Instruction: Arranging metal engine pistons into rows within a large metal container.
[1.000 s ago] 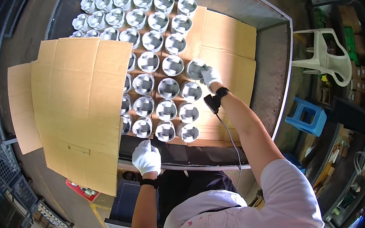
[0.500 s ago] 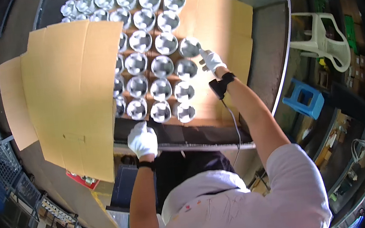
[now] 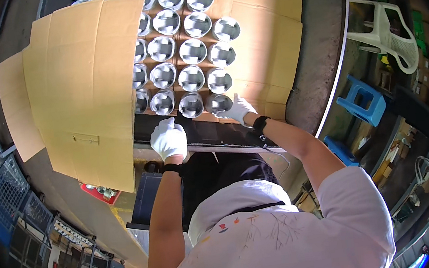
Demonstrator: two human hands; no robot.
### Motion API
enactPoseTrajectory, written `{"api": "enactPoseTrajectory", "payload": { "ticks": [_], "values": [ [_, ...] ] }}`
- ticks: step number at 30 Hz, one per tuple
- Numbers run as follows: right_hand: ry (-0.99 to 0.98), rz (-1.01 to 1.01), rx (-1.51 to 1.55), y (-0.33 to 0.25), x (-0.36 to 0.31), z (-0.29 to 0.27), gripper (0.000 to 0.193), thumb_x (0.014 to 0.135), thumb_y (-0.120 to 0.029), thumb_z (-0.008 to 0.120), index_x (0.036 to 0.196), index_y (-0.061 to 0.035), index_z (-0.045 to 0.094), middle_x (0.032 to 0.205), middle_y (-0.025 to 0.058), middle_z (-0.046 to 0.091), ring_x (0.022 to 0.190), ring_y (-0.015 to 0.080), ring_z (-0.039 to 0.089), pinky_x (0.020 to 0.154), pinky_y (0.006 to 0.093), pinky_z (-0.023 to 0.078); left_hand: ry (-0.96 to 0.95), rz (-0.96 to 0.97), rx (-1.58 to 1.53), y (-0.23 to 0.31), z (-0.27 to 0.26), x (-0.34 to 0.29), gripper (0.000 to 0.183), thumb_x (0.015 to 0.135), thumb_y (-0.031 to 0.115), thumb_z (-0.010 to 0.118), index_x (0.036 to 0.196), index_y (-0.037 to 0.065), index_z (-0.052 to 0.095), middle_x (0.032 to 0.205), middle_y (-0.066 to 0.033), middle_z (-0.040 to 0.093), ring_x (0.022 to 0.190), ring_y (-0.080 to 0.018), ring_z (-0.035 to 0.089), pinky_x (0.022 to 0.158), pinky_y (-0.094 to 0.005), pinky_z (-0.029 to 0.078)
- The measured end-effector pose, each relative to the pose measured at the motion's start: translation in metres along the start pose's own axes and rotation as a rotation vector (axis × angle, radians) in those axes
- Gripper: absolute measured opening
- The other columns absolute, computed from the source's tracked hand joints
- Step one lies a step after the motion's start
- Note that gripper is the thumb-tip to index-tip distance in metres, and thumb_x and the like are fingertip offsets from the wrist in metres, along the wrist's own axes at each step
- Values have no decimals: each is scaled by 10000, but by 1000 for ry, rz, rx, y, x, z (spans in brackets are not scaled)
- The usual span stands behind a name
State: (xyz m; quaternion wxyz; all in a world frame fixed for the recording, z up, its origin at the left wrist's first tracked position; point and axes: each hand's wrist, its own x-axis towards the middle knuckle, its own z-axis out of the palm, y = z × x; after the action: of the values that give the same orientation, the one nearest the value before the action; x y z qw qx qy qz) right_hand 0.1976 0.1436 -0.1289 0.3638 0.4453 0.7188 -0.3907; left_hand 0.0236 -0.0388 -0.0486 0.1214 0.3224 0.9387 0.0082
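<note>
Rows of silver metal pistons (image 3: 193,51) stand on a brown cardboard sheet (image 3: 263,49) inside a large dark bin. My right hand (image 3: 237,111), in a white glove, is at the nearest piston of the right-hand row (image 3: 219,101). Its fingers lie along the piston's near side and its thumb sticks up at the right, apart from them. My left hand (image 3: 168,139), also gloved in white, is over the bin's near edge, just short of another piston (image 3: 162,103). One finger points forward; the other fingertips are partly hidden, and I see nothing held.
A folded cardboard flap (image 3: 78,96) covers the bin's left part and hides some pistons. The bin's grey wall (image 3: 316,48) rises at the right. Beyond it are a white plastic chair (image 3: 388,34) and a blue stool (image 3: 364,100). A red tray (image 3: 99,193) sits below the flap.
My right hand has moved nearer along the right-hand row, from its farthest piston to its nearest one. The view has shifted, while my left hand remains by the near edge.
</note>
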Motion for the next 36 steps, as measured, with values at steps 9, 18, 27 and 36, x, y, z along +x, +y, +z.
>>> {"api": "enactPoseTrajectory", "payload": {
  "ticks": [9, 18, 27, 36],
  "values": [
    [19, 60, 9, -40, 24, 28, 688, 608, -536, 804, 1003, 12, 676, 909, 178, 699, 806, 244, 684, 711, 359, 550, -82, -26, -14, 6, -8, 5, 144, 763, 200, 624, 860, 148, 718, 818, -87, 684, 748, -289, 652, 692, -423, 521],
    [-59, 58, -15, -38, 32, 26, 620, 623, -507, 810, 998, -25, 702, 912, 153, 711, 785, 234, 692, 711, 360, 552, -2, 18, -42, 5, -14, 6, 96, 762, 193, 596, 772, 129, 666, 742, -86, 655, 708, -277, 634, 674, -418, 510],
    [-117, -22, 115, -28, 26, 16, 656, 631, -537, 793, 979, 11, 698, 886, 178, 705, 769, 249, 686, 699, 359, 542, -90, -3, -22, 2, -15, 6, 129, 754, 191, 610, 828, 124, 692, 762, -102, 669, 711, -289, 645, 676, -426, 518],
    [-186, 44, 108, -1, 38, 22, 464, 794, -417, 669, 913, 30, 705, 827, 227, 689, 757, 319, 697, 687, 386, 539, -80, 3, -27, 2, -12, 6, 132, 750, 193, 625, 837, 143, 711, 789, -91, 683, 723, -291, 649, 675, -419, 520]
  ]
}}
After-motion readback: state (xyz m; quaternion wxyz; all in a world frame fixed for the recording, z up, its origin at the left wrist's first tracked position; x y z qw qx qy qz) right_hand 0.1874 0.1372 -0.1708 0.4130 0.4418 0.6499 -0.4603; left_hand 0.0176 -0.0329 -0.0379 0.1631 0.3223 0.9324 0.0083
